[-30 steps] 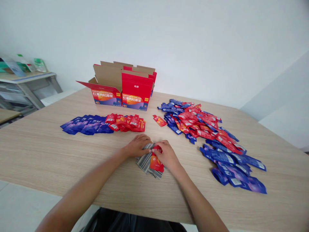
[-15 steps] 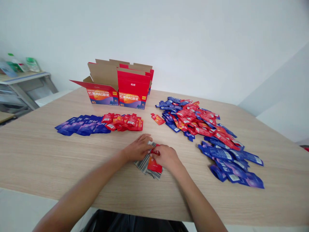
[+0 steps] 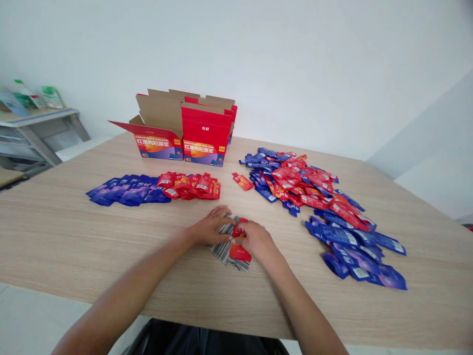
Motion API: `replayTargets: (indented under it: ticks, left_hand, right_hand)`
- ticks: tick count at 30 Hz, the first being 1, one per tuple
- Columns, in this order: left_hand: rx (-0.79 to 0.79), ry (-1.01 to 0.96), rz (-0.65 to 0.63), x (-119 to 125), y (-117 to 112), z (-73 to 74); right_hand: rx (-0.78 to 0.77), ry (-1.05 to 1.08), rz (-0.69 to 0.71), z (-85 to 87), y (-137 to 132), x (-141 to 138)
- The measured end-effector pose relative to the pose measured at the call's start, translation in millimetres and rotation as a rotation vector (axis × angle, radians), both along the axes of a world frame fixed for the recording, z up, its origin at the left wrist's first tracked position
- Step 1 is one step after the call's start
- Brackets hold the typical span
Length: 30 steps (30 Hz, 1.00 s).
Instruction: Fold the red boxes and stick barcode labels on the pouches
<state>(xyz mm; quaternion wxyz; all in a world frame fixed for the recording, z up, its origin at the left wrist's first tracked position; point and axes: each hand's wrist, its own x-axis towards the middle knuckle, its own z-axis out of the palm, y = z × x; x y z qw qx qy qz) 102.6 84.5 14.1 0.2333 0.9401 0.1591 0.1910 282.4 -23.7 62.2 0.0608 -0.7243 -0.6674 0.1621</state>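
Observation:
Both my hands rest on a fanned stack of sachets (image 3: 224,249) lying on the wooden table (image 3: 74,231) in front of me. The stack shows silver-grey edges with a red sachet (image 3: 239,252) on top. My left hand (image 3: 210,228) curls over the stack's left side, fingers bent on it. My right hand (image 3: 256,240) covers the right side and pinches the red sachet's upper end.
Two open red cardboard boxes (image 3: 185,130) stand at the back. In front of them lies a row of blue sachets (image 3: 125,190) and red sachets (image 3: 192,186). A single red sachet (image 3: 243,181) lies apart. A loose heap of mixed sachets (image 3: 318,202) spreads right. A shelf (image 3: 33,125) stands far left.
My hands stay on the stack with small finger shifts; the right fingers have closed more tightly on the red sachet's top. The camera has shifted slightly.

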Motion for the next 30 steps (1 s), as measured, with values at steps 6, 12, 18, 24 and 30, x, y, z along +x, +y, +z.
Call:
replayTargets:
  ticks: [6, 12, 18, 24, 30]
  left_hand:
    - [0.081, 0.05, 0.044, 1, -1, -4.3]
    - [0.186, 0.073, 0.089, 2, -7, -1.9]
    - [0.228, 0.068, 0.127, 3, -9, 0.5]
    - [0.249, 0.12, 0.109, 2, -6, 6.0]
    - [0.327, 0.092, 0.076, 5, -11, 8.7]
  right_hand:
    - [0.026, -0.054, -0.079, 0.8, 5, 2]
    - [0.111, -0.194, -0.102, -5.9, 5, -4]
    - [0.125, -0.229, -0.087, -14.3, 1, -7]
    - [0.083, -0.186, -0.068, -11.7, 0, -3]
    - [0.136, -0.027, -0.166, -16.3, 6, 4]
